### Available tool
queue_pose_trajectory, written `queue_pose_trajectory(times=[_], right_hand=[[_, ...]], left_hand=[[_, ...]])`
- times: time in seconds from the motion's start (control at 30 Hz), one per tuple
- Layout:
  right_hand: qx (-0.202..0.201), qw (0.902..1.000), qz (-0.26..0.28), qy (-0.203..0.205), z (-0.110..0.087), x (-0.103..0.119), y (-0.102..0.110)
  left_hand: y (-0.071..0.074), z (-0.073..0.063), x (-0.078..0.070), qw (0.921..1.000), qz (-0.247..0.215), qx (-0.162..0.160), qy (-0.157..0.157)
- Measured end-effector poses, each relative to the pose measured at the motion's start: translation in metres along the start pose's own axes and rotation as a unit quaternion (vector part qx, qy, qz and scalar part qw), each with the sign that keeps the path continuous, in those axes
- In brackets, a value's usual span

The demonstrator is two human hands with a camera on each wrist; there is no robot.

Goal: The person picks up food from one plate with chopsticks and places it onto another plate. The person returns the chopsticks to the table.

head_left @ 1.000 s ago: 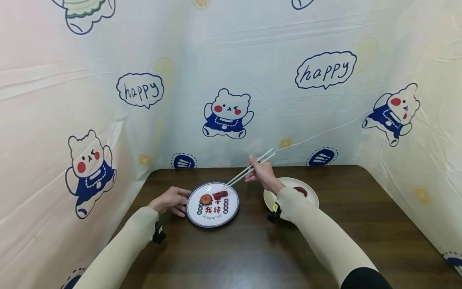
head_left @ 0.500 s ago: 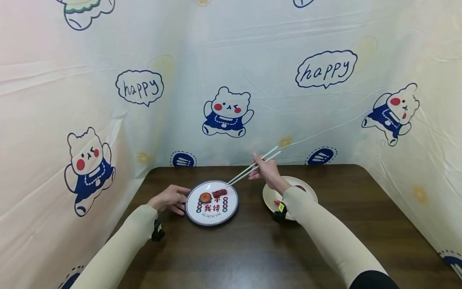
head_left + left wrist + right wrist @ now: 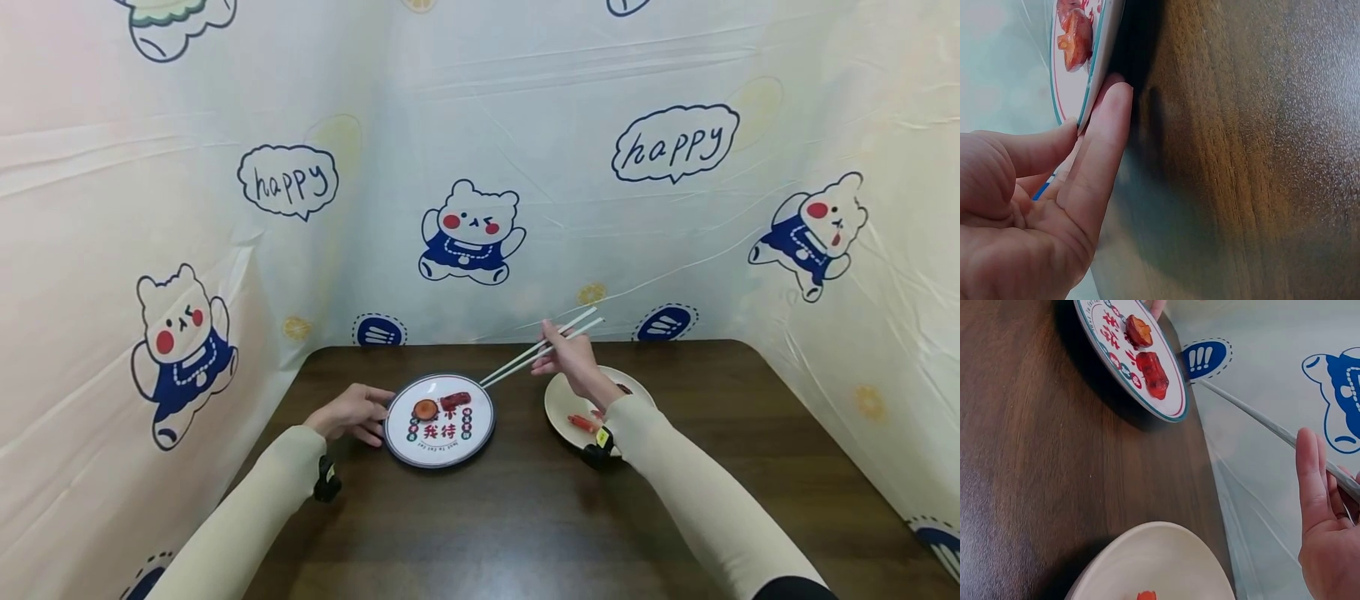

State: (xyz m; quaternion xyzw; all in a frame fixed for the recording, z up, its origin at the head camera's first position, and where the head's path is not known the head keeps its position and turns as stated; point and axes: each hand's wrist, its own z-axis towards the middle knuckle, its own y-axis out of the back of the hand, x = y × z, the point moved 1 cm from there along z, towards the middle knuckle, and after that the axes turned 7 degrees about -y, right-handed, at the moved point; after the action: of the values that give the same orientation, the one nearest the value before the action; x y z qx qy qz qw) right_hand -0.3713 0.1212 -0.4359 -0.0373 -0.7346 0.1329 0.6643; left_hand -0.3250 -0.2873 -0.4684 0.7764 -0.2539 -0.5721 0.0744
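My left hand [image 3: 352, 414] pinches the left rim of a white, dark-rimmed plate [image 3: 431, 385] printed with red characters. In the left wrist view, the thumb [image 3: 1054, 147] lies on the rim and fingers reach beneath it. On this plate sit a round orange-brown food piece [image 3: 425, 409] and a dark red, glossy chunk [image 3: 455, 402]. My right hand [image 3: 573, 358] holds a pair of pale chopsticks [image 3: 517, 362], their tips near the plate's upper right edge with nothing between them. Under the right forearm is a cream plate [image 3: 557, 402] with red food pieces [image 3: 582, 423], partly hidden.
Both plates are on a dark brown wooden table [image 3: 480, 533]. Behind and at both sides hangs a pale curtain [image 3: 570, 167] printed with cartoon bears. The table's far edge lies just beyond the plates.
My right hand and the chopsticks have moved right, away from the dark red chunk, which stays on the printed plate. More of the cream plate's red food shows. My left hand keeps its place.
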Motion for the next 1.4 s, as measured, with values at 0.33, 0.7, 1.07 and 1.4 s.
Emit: queue_pose_trajectory(times=[0.33,0.7,1.07,1.4], right_hand=[[0.0,0.9999,-0.014,0.007,-0.008,0.005,0.017],[-0.004,0.9997,-0.02,0.014,-0.02,0.003,0.038],[-0.013,0.9995,0.012,0.024,-0.029,0.003,0.053],[-0.032,0.9991,-0.026,0.009,-0.042,0.008,0.07]], left_hand=[[0.0,0.0,-0.002,0.9999,-0.003,0.008,-0.009],[-0.002,-0.003,0.001,1.0,-0.001,0.001,-0.003],[0.0,0.0,0.004,0.9999,-0.009,0.005,-0.012],[0.001,0.001,0.002,0.9998,-0.005,0.011,-0.017]])
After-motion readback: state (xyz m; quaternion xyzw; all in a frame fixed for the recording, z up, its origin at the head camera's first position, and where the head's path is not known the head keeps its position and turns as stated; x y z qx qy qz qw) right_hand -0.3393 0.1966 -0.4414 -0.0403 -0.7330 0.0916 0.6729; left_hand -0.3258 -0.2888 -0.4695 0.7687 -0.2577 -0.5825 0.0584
